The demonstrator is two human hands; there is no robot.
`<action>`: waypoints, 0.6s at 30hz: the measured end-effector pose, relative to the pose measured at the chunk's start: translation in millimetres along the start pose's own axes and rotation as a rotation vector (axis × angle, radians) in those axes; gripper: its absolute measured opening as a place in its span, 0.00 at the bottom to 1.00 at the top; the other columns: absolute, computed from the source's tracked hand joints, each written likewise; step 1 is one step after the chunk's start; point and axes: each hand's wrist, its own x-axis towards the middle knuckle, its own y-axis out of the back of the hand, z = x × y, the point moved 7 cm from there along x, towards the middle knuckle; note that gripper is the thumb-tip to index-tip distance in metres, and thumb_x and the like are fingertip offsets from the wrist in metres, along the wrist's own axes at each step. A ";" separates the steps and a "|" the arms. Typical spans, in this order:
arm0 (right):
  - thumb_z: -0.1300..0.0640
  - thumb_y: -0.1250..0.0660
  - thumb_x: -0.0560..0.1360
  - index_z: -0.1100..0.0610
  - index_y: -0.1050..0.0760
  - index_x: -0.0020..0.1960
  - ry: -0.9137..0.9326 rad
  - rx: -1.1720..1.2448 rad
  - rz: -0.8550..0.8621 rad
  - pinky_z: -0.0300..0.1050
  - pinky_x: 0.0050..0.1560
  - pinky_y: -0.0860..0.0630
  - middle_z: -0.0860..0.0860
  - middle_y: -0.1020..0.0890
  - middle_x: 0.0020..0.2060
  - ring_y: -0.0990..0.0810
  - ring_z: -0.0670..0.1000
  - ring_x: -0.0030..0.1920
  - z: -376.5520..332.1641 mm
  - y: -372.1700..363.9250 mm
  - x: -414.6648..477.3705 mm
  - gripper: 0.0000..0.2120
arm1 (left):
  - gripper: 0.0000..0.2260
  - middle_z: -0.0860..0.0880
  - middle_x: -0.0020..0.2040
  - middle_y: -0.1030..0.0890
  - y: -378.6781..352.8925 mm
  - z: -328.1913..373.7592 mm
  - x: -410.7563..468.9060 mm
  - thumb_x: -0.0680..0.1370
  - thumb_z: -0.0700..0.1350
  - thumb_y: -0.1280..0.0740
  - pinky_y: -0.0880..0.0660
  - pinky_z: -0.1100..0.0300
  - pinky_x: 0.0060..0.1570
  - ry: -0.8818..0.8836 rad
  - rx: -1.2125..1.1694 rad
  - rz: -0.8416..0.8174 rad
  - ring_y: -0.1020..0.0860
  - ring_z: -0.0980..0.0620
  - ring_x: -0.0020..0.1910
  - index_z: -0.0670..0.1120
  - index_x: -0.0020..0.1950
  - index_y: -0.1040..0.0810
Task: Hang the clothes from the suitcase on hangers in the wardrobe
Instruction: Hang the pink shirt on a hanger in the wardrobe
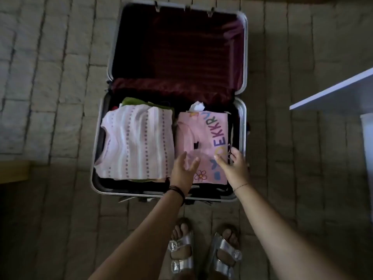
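We judge the task barely begun: our left hand (182, 170) and right hand (234, 168), both spread and empty, hover over the folded pink lettered shirt (201, 130) beside the striped sweater (137, 140) in the packed suitcase (243, 110).

Fig.: open suitcase (242, 126) on floor (60, 77), centre of view. Lid (177, 47) lies flat at 12 o'clock of hinge, base half at 6 o'clock. In base: L stack (137, 142) of folded clothes on 9 o'clock side, R stack (201, 134) on 3 o'clock side, just beside each other. L hand (182, 168) & R hand (234, 168) over R stack's 6 o'clock end, R hand at its 3 o'clock edge. Sandalled feet (181, 251) on floor at 6 o'clock of suitcase. Panel (333, 93) at 3 o'clock, well apart; ledge (14, 170) at 8 o'clock.
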 end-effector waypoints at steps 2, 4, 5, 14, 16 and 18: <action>0.50 0.29 0.72 0.59 0.38 0.72 0.001 -0.019 0.005 0.45 0.65 0.33 0.53 0.31 0.69 0.31 0.52 0.68 11.1 -8.2 17.9 0.34 | 0.28 0.46 0.68 0.31 -6.2 -6.0 18.5 0.76 0.51 0.31 0.33 0.56 0.65 -0.020 0.016 0.047 0.31 0.48 0.68 0.43 0.72 0.35; 0.48 0.28 0.71 0.58 0.36 0.71 -0.005 -0.028 0.014 0.49 0.64 0.31 0.53 0.28 0.67 0.29 0.52 0.65 21.9 -12.9 33.2 0.34 | 0.30 0.44 0.69 0.31 -7.5 -13.1 31.8 0.74 0.52 0.30 0.33 0.54 0.67 -0.006 0.022 0.094 0.31 0.47 0.67 0.42 0.72 0.35; 0.48 0.28 0.71 0.58 0.34 0.70 -0.012 -0.018 0.032 0.48 0.61 0.28 0.52 0.26 0.64 0.26 0.52 0.62 27.3 -13.0 38.6 0.32 | 0.29 0.42 0.67 0.29 -8.8 -16.2 36.5 0.74 0.51 0.30 0.31 0.56 0.65 -0.013 -0.002 0.111 0.29 0.46 0.66 0.41 0.71 0.33; 0.58 0.27 0.71 0.56 0.23 0.55 -0.050 0.354 -0.191 0.47 0.48 0.20 0.55 0.17 0.48 0.17 0.55 0.49 5.2 -33.5 22.4 0.13 | 0.17 0.41 0.42 0.25 -3.9 4.6 24.9 0.74 0.53 0.30 0.26 0.59 0.43 -0.005 -0.138 0.061 0.25 0.46 0.46 0.41 0.46 0.29; 0.59 0.29 0.72 0.53 0.23 0.54 -0.052 0.438 -0.266 0.52 0.51 0.21 0.55 0.17 0.48 0.18 0.57 0.50 -13.0 -30.7 8.4 0.11 | 0.18 0.48 0.39 0.29 5.7 26.0 13.3 0.70 0.57 0.27 0.28 0.60 0.40 -0.058 -0.162 0.071 0.28 0.51 0.41 0.46 0.41 0.32; 0.60 0.29 0.71 0.53 0.23 0.54 -0.043 0.493 -0.312 0.51 0.50 0.20 0.54 0.16 0.47 0.17 0.55 0.48 -34.3 -21.3 -8.7 0.12 | 0.24 0.47 0.42 0.26 15.7 50.9 -3.2 0.64 0.62 0.28 0.25 0.55 0.41 -0.086 -0.162 0.063 0.26 0.52 0.40 0.44 0.45 0.28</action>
